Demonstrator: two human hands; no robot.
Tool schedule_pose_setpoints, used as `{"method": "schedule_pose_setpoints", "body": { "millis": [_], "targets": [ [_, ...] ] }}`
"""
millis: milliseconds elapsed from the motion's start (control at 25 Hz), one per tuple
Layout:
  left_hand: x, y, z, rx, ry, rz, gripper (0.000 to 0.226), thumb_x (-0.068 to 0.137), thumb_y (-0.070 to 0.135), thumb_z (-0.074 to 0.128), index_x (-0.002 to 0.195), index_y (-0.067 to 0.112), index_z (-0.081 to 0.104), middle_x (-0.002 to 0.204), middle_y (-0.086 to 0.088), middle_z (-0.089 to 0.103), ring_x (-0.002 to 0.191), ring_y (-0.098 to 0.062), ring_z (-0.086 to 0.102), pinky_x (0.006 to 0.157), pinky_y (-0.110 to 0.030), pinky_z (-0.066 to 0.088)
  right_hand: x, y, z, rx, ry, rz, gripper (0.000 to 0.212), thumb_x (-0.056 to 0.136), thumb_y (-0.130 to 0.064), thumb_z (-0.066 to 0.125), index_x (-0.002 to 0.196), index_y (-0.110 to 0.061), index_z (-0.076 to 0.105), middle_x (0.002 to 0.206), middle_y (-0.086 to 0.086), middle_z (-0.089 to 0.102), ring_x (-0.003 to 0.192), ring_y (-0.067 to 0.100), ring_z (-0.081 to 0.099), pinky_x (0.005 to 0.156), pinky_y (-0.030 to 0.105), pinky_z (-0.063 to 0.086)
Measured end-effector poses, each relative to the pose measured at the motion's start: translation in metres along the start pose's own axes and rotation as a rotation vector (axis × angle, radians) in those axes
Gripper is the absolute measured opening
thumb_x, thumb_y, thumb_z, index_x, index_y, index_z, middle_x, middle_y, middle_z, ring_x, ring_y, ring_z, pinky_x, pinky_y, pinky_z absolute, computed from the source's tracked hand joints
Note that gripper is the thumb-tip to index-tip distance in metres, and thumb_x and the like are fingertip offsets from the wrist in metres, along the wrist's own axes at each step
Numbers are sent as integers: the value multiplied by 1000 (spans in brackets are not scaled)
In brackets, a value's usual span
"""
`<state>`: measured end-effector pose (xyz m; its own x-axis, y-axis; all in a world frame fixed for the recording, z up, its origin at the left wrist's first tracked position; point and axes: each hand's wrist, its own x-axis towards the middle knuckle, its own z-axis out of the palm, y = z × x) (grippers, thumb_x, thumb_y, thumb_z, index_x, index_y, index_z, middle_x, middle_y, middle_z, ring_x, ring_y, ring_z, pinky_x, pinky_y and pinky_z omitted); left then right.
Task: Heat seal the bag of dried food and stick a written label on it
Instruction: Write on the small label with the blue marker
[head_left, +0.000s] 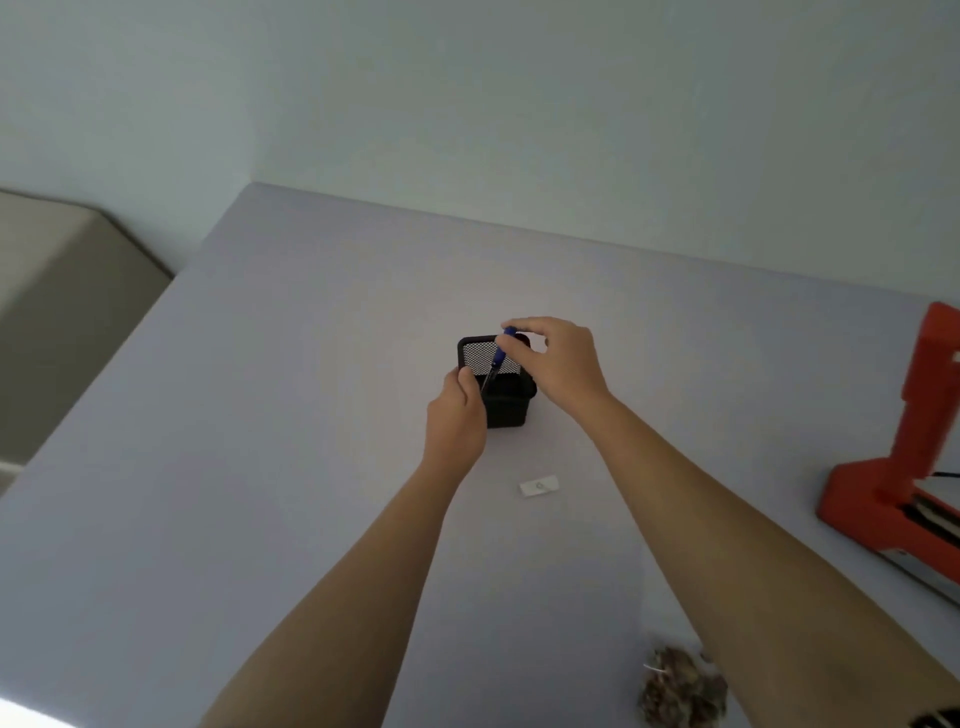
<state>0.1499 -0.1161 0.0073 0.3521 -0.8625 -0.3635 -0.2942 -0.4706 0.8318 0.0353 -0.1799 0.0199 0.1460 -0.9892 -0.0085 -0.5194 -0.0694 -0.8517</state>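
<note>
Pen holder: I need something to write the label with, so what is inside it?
A blue pen leans into the pen holder, its top pinched by the right hand. The left hand grips the holder's side. Hands and shadow hide anything else.

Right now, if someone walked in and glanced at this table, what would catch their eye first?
Mid-table, both hands meet at a black mesh pen holder: the left hand grips its side while the right hand pinches the top of a blue pen whose lower end is inside. Next comes the bright red heat sealer at the right edge of the table. A small white label lies nearer the person, and the bag of dried food sits bottom right.
</note>
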Motion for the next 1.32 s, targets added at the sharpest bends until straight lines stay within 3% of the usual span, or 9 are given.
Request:
{"method": "schedule_pose_setpoints", "body": {
  "millis": [160, 320, 560, 680, 800, 960, 1080, 1200, 1320],
  "targets": [
    [-1, -1, -1, 0, -20, 24, 40, 101, 32, 22, 107, 2, 47, 82, -8, 55, 85, -32, 53, 67, -36, 40, -6, -21, -14, 151, 86, -70, 19, 85, -24, 65, 101, -14, 71, 87, -8, 72, 86, -6, 63, 87, 7, 42],
    [-6, 12, -26, -4, 71, 247, 53, 100, 38, 24, 138, 3, 35, 140, -10, 41, 130, -23, 37, 107, -27, 25, -5, -30, -50, 400, 314, -10, 7, 86, -22, 65, 88, -22, 71, 84, -7, 70, 81, -1, 66, 85, 20, 51],
    [-49, 29, -33, 244, -66, 569, 28, 96, 25, 48, 119, 14, 57, 91, 3, 62, 80, -12, 59, 67, -11, 43, -30, -30, -60, 742, 358, 212, 11, 91, -20, 58, 89, -17, 68, 83, -3, 68, 77, 1, 64, 72, 14, 50],
    [-59, 31, -26, 156, -13, 608, 15, 93, 17, 54, 100, 10, 64, 80, -4, 68, 73, -17, 65, 67, -25, 50, -46, -30, -56, 802, 307, 362, 21, 93, -38, 49, 87, -25, 64, 86, -4, 65, 71, 6, 59, 66, 20, 48],
    [-69, 33, -17, 289, -42, 686, 18, 93, 21, 54, 91, 5, 63, 73, -6, 67, 63, -18, 62, 62, -31, 51, -64, -29, -44, 588, 176, 444, 47, 90, -58, 39, 75, -20, 63, 58, -2, 52, 44, 7, 43, 45, 19, 38],
    [-89, 33, -2, 531, -10, 791, 33, 97, 28, 46, 79, 3, 57, 60, -7, 57, 48, -25, 50, 48, -40, 46, -71, -32, -40, 630, 280, 603, 41, 90, -31, 49, 54, -11, 46, 50, 0, 42, 45, 12, 37, 43, 22, 33],
    [-102, 34, 13, 621, -49, 692, 35, 99, 25, 41, 79, 1, 58, 59, -4, 46, 47, -20, 39, 47, -33, 34, -76, -29, -36, 674, 285, 733, 30, 85, -14, 43, 56, -11, 40, 54, 1, 37, 50, 13, 34, 48, 25, 32],
    [-113, 25, 14, 637, -67, 623, 22, 94, 18, 51, 79, 4, 61, 62, -7, 60, 50, -20, 53, 51, -33, 46, -84, -10, -38, 652, 313, 811, 27, 85, -14, 42, 58, -11, 40, 56, 2, 36, 48, 14, 33, 45, 26, 29],
    [-135, 0, 0, 349, -110, 339, 28, 95, 22, 49, 74, 9, 62, 65, -8, 67, 53, -12, 59, 54, -20, 45, -85, 18, -70, 644, 417, 828, 26, 83, -16, 42, 57, -12, 40, 56, 2, 38, 42, 14, 31, 41, 24, 24]
  ]
}}
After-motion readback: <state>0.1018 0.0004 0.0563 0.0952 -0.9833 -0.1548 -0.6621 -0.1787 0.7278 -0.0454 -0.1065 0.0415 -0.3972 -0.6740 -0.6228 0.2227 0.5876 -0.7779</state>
